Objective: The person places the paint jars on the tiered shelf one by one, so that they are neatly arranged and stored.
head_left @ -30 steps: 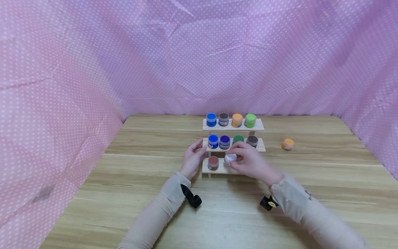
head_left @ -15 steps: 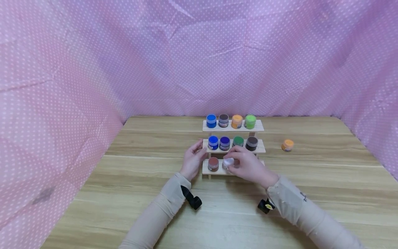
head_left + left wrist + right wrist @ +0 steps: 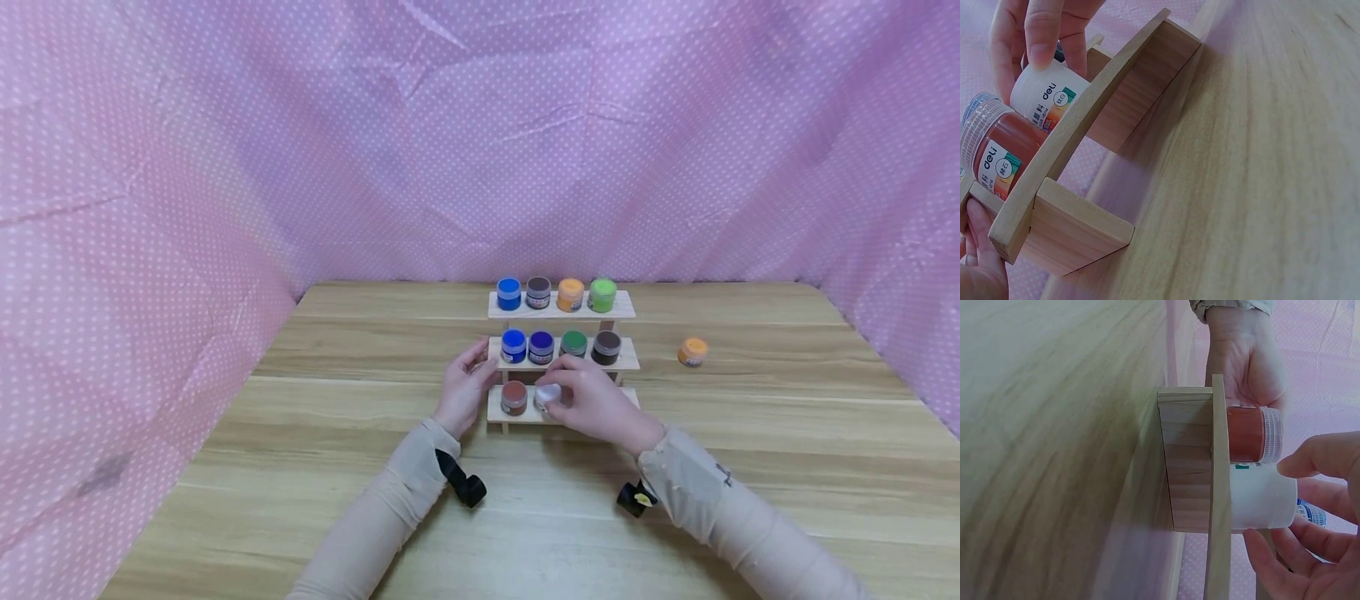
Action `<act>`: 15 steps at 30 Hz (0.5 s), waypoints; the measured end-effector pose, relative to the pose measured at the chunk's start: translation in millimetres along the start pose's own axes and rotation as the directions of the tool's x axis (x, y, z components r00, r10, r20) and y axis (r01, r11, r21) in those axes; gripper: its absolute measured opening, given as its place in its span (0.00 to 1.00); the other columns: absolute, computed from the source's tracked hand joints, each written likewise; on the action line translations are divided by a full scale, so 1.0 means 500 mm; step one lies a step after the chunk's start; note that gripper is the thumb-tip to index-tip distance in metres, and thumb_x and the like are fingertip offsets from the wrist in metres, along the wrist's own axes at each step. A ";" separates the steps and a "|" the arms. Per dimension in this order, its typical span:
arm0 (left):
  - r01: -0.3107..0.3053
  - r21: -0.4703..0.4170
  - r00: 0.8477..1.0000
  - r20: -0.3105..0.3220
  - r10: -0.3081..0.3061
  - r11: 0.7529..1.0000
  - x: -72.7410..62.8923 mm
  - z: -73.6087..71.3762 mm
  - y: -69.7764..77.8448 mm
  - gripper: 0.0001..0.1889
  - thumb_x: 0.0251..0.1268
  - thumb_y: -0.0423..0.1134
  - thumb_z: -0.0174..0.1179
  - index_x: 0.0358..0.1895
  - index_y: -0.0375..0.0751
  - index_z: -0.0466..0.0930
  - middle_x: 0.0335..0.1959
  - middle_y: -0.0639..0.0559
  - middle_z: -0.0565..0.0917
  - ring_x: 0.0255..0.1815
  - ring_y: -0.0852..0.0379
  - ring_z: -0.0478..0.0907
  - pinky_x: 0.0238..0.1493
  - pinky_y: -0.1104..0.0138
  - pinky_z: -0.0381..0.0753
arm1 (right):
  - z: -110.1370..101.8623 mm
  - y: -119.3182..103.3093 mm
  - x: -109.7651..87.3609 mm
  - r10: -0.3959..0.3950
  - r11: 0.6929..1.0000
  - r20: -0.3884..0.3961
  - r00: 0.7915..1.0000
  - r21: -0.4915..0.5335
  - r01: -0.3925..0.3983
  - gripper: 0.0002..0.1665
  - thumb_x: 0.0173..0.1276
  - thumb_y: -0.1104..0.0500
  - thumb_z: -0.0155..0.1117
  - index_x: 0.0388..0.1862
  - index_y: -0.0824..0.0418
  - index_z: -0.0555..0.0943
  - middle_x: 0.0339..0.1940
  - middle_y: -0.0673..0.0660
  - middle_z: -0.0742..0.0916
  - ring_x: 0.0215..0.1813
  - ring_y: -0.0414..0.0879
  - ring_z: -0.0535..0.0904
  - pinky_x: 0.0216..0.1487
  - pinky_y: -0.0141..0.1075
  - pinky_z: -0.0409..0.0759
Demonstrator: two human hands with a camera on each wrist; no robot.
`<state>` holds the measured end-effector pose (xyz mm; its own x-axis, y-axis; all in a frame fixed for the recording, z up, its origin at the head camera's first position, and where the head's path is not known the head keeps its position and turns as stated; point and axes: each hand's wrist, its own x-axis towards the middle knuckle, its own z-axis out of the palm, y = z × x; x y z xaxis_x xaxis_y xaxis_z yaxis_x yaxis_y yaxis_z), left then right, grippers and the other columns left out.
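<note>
My left hand [image 3: 463, 393] grips the left end of a three-tier wooden rack [image 3: 630, 357], at the middle tier in the head view. My right hand [image 3: 596, 403] pinches a white paint jar [image 3: 547, 395] between thumb and fingers. That jar stands upright on the lowest tier, its base right at the plank in the right wrist view. To its left is a reddish-brown paint jar [image 3: 513, 398], close beside it. The left wrist view shows the label on the white jar [image 3: 1044, 94], with right-hand fingers over its top.
Blue, purple, green and dark brown jars [image 3: 606, 347] line the middle tier. On the top tier stand blue, brown, orange and light green jars [image 3: 602, 295]. A lone orange jar [image 3: 693, 352] sits on the wooden table [image 3: 360, 333] to the right. Pink dotted cloth [image 3: 480, 167] hangs behind.
My right hand has moved slightly left and down with the white jar, bringing it onto the lowest tier nearer the reddish-brown jar. The left hand stays on the rack.
</note>
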<state>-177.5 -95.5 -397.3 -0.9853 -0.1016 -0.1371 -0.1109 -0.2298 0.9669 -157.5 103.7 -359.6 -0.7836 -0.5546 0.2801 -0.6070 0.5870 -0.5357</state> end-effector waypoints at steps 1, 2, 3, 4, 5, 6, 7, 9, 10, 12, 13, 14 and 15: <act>0.004 -0.003 1.000 -0.001 -0.005 1.000 0.000 0.000 0.000 0.26 0.67 0.27 0.53 0.68 0.35 0.64 0.53 0.44 0.74 0.48 0.58 0.74 0.55 0.67 0.79 | 0.000 0.000 0.000 0.001 1.000 0.000 1.000 0.000 -0.001 0.14 0.51 0.65 0.72 0.40 0.61 0.85 0.42 0.53 0.82 0.38 0.41 0.75 0.37 0.29 0.78; 0.002 -0.002 1.000 0.000 -0.002 1.000 0.000 0.000 0.000 0.25 0.67 0.27 0.53 0.68 0.35 0.64 0.53 0.43 0.74 0.48 0.58 0.74 0.55 0.66 0.79 | 0.001 0.000 0.000 0.001 1.000 -0.001 1.000 0.000 -0.001 0.14 0.51 0.65 0.72 0.40 0.61 0.85 0.42 0.53 0.82 0.38 0.41 0.75 0.37 0.29 0.78; -0.002 -0.003 1.000 0.001 0.002 1.000 0.000 0.000 0.001 0.25 0.67 0.27 0.53 0.67 0.35 0.64 0.53 0.43 0.74 0.48 0.58 0.74 0.55 0.66 0.79 | 0.001 0.000 0.000 -0.002 1.000 -0.004 1.000 -0.002 0.002 0.14 0.51 0.65 0.72 0.40 0.61 0.85 0.42 0.53 0.82 0.38 0.41 0.75 0.37 0.29 0.78; -0.006 -0.002 1.000 0.002 0.006 1.000 -0.001 0.000 0.001 0.25 0.67 0.27 0.53 0.67 0.34 0.64 0.53 0.43 0.74 0.48 0.58 0.74 0.55 0.66 0.79 | 0.002 0.001 0.000 -0.005 1.000 -0.007 1.000 -0.003 0.005 0.14 0.51 0.65 0.72 0.39 0.61 0.86 0.41 0.53 0.82 0.37 0.41 0.75 0.36 0.29 0.78; -0.007 -0.003 1.000 0.002 0.007 1.000 -0.001 0.000 0.001 0.25 0.67 0.26 0.52 0.67 0.34 0.65 0.52 0.43 0.73 0.48 0.58 0.74 0.55 0.66 0.79 | 0.002 0.001 0.000 -0.009 1.000 -0.009 1.000 -0.003 0.009 0.14 0.51 0.65 0.73 0.39 0.61 0.86 0.41 0.53 0.82 0.37 0.41 0.75 0.36 0.29 0.78; -0.006 -0.006 1.000 0.003 0.006 1.000 -0.002 0.000 0.002 0.25 0.67 0.27 0.52 0.67 0.35 0.65 0.52 0.44 0.73 0.49 0.58 0.74 0.55 0.66 0.79 | 0.002 0.001 0.000 -0.013 1.000 -0.012 1.000 -0.004 0.013 0.14 0.51 0.65 0.73 0.39 0.61 0.86 0.41 0.53 0.82 0.37 0.41 0.75 0.36 0.29 0.78; -0.013 -0.003 1.000 0.007 0.013 1.000 -0.002 0.000 0.002 0.25 0.67 0.27 0.52 0.67 0.34 0.65 0.52 0.43 0.73 0.49 0.57 0.74 0.56 0.66 0.79 | 0.002 0.001 0.000 -0.016 1.000 -0.013 1.000 -0.003 0.016 0.14 0.51 0.65 0.73 0.39 0.61 0.86 0.41 0.53 0.82 0.37 0.41 0.75 0.36 0.29 0.78; -0.022 -0.002 1.000 0.013 0.022 1.000 -0.002 0.000 0.001 0.25 0.67 0.27 0.52 0.67 0.34 0.64 0.53 0.42 0.73 0.50 0.56 0.74 0.56 0.65 0.79 | 0.003 0.001 0.001 -0.019 1.000 -0.012 1.000 -0.009 0.019 0.14 0.51 0.64 0.73 0.39 0.60 0.86 0.40 0.53 0.83 0.36 0.40 0.75 0.36 0.29 0.78; -0.021 -0.001 1.000 0.013 0.021 1.000 -0.002 0.000 0.000 0.25 0.67 0.27 0.52 0.67 0.34 0.64 0.53 0.42 0.73 0.50 0.56 0.74 0.56 0.65 0.79 | 0.003 0.001 0.001 -0.018 1.000 -0.008 1.000 -0.011 0.017 0.14 0.51 0.64 0.73 0.39 0.60 0.85 0.40 0.52 0.83 0.37 0.40 0.75 0.36 0.29 0.78; -0.025 0.002 1.000 0.018 0.025 1.000 -0.002 -0.001 -0.001 0.25 0.67 0.27 0.52 0.68 0.33 0.63 0.54 0.41 0.73 0.50 0.56 0.74 0.56 0.65 0.79 | 0.004 0.001 0.001 -0.012 1.000 0.001 1.000 -0.017 0.012 0.14 0.51 0.63 0.73 0.40 0.59 0.85 0.41 0.52 0.83 0.38 0.41 0.76 0.38 0.30 0.79; -0.027 0.004 0.999 0.018 0.027 1.000 -0.003 -0.001 -0.001 0.25 0.68 0.27 0.51 0.67 0.33 0.63 0.54 0.41 0.73 0.50 0.56 0.74 0.56 0.65 0.79 | 0.004 0.001 0.000 -0.007 1.000 0.006 1.000 -0.018 0.007 0.14 0.52 0.63 0.73 0.40 0.59 0.85 0.42 0.52 0.83 0.39 0.42 0.76 0.39 0.31 0.79; -0.025 0.002 1.000 0.016 0.025 1.000 -0.003 -0.002 -0.001 0.25 0.67 0.27 0.51 0.68 0.33 0.63 0.54 0.41 0.73 0.50 0.56 0.74 0.56 0.65 0.79 | 0.004 0.001 0.000 -0.001 1.000 0.011 1.000 -0.021 0.001 0.15 0.52 0.63 0.73 0.41 0.58 0.85 0.42 0.52 0.82 0.40 0.42 0.76 0.40 0.31 0.79; -0.023 0.000 1.000 0.015 0.023 1.000 -0.004 -0.002 -0.001 0.25 0.67 0.27 0.52 0.68 0.33 0.63 0.53 0.41 0.73 0.50 0.57 0.74 0.56 0.65 0.79 | 0.004 0.001 -0.001 0.004 1.000 0.016 1.000 -0.022 -0.003 0.15 0.52 0.63 0.72 0.41 0.58 0.85 0.42 0.52 0.82 0.41 0.43 0.77 0.41 0.32 0.79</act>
<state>-175.4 -95.9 -397.9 -0.9895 -0.0920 -0.1115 -0.0882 -0.2273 0.9698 -157.1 103.0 -361.7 -0.7834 -0.5622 0.2650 -0.6072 0.6015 -0.5191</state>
